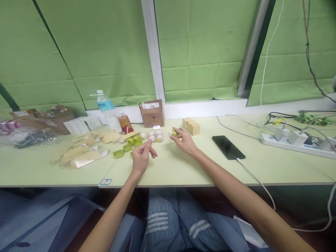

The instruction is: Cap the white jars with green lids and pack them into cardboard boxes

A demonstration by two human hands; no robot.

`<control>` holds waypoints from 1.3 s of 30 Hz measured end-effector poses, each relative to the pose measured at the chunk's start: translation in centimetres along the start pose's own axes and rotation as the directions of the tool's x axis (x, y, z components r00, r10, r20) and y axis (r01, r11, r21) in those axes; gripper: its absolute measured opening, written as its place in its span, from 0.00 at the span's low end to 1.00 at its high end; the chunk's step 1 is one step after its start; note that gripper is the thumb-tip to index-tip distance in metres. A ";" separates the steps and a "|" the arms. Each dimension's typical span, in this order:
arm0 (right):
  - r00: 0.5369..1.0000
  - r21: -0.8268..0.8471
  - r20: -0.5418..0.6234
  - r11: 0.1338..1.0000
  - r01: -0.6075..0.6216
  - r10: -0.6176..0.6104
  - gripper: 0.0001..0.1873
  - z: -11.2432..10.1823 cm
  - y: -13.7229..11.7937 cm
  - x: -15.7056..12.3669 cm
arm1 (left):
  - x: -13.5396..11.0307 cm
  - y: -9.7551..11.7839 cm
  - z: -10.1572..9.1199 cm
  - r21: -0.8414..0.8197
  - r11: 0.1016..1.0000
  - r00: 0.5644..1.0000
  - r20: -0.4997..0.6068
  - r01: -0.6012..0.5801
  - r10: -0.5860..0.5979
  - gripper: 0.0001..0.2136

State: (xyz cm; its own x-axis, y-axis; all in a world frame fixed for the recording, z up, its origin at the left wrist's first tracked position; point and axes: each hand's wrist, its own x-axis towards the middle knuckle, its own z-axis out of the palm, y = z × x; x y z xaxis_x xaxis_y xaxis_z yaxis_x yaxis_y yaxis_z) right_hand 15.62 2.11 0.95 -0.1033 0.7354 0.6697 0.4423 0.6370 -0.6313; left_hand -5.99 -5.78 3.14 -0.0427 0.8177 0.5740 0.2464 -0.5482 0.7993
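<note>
And here's the pale desk (173, 171), a cardboard box (153, 119) up against the back! Two hands over it: the left hand (140, 157) has thumb and fingertips drawn together, and from here I can't tell whether anything's between them. Tan boxes (194, 128) sit just behind the right hand (187, 140); green plastic pieces (127, 147) lie near the left. And smallest, a green-and-white piece (173, 133), gripped right at the right hand's fingertips!

It looks like an office workspace: long desk (181, 175), power strip (299, 148), green blinds (204, 52).
</note>
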 end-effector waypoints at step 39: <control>0.937 0.185 0.333 0.981 0.049 -0.110 0.30 -0.9 -2.1 -0.5 | 0.6 -3.7 2.1 0.164 0.979 0.906 0.384 0.123 -0.178 0.34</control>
State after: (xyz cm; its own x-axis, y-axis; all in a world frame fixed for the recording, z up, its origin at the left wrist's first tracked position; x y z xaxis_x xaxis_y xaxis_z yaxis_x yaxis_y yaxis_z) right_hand 15.53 0.20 2.34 -0.4419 0.6957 0.5663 0.2639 0.7042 -0.6591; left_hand -4.85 -2.88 0.14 0.2891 0.9059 0.3094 0.3947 -0.4073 0.8236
